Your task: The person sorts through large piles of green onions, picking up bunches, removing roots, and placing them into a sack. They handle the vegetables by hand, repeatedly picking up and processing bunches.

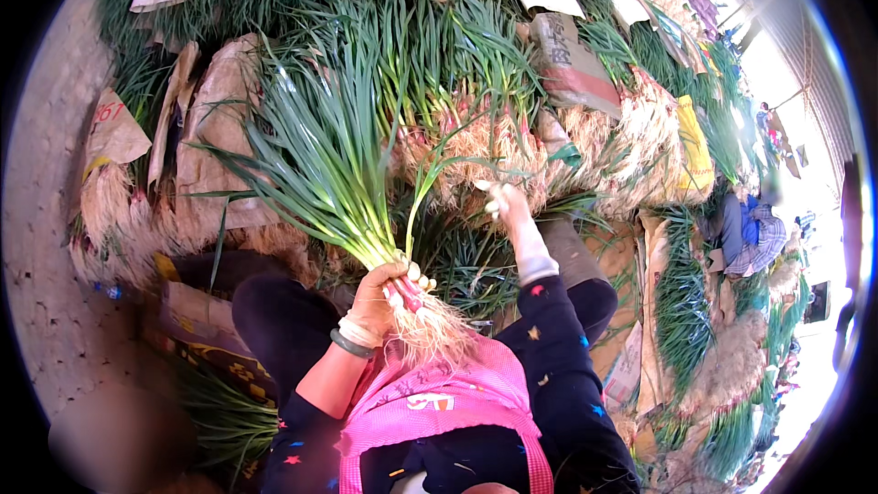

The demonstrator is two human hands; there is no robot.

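My left hand grips a bunch of green garlic just above its reddish bulbs. The leaves fan up and to the left, while the pale roots hang over my pink apron. Out to the right, my right hand is raised with fingers partly bent and pale coverings on the fingertips. It is close to the roots of a large heap of green garlic; whether it holds anything cannot be made out. One bent leaf stalk stands apart from the held bunch, left of that hand.
Loose green leaves lie between my knees. Woven sacks and another printed sack drape over the heap. A bundle lies by my left side. More piles stretch right, where another person sits. A concrete floor borders the left.
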